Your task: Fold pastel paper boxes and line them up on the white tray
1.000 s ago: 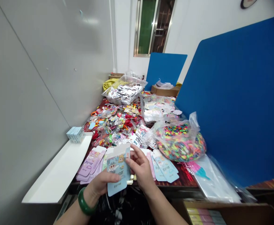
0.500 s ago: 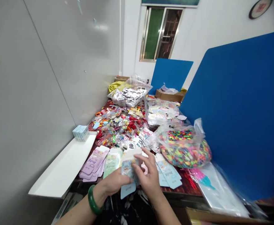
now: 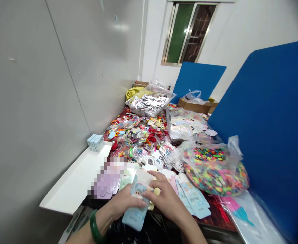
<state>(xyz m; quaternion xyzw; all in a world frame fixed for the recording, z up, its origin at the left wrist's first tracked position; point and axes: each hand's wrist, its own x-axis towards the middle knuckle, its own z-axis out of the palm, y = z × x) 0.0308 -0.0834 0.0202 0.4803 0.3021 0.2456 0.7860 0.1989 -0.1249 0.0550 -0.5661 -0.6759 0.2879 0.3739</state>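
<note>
A light blue printed card box [image 3: 138, 198] is held near the table's front edge, its white flap at the top. My left hand [image 3: 125, 202] is closed on its lower left side, thumb across the front. My right hand [image 3: 164, 196] grips its right side, fingers bent over the upper edge. Behind the hands lie flat boxes in a row: a green one [image 3: 127, 178], a pink one [image 3: 171, 178] and light blue ones [image 3: 193, 195]. Purple ones [image 3: 107, 183] at the left are partly pixelated.
A white tray [image 3: 72, 183] holds small blue boxes [image 3: 95, 142] at the left wall. Behind are small colourful items, a clear bin of cutouts [image 3: 150, 101] and a bag of bright pieces [image 3: 215, 169]. A blue panel [image 3: 273, 128] stands right.
The blue box now tilts, its lower end to the left, and its front looks wider. The view has shifted, so the table things appear farther right.
</note>
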